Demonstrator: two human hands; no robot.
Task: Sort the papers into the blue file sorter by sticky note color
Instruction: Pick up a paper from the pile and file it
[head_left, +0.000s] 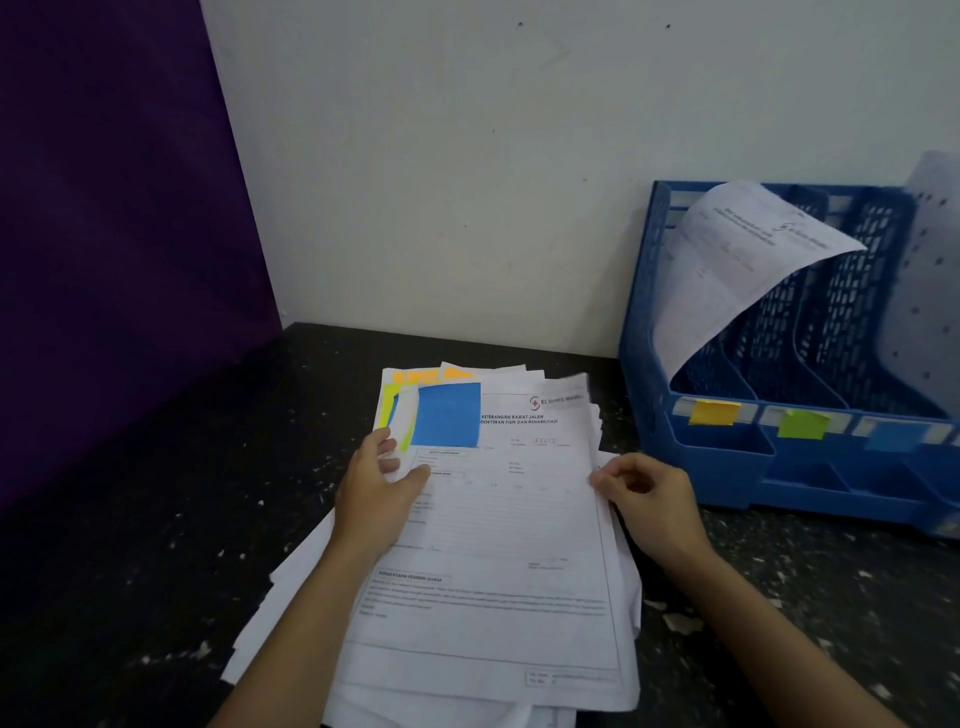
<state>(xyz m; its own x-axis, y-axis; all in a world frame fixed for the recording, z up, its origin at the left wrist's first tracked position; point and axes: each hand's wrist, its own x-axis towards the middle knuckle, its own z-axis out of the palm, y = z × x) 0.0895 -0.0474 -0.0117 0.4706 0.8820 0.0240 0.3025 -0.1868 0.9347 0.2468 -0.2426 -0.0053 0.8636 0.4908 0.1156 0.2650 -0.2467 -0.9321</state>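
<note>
A loose stack of white printed paper forms (483, 545), its top sheet bearing a square blue sticky note (449, 414) at the upper left, lies on the dark speckled surface (156, 519) just left of the blue perforated plastic file sorter (727, 452). The left hand (376, 493) rests flat on the top sheet with fingers relaxed and slightly spread, while the right hand (652, 496) pinches that sheet's right edge between curled fingers. The sorter's front carries yellow (714, 412), green (801, 423) and blue (891, 435) sticky labels, and a curled white sheet (737, 260) stands in its leftmost slot.

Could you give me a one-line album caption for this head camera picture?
Two hands, left and right, hold the top sheet with its blue note, beside the sorter.
</note>
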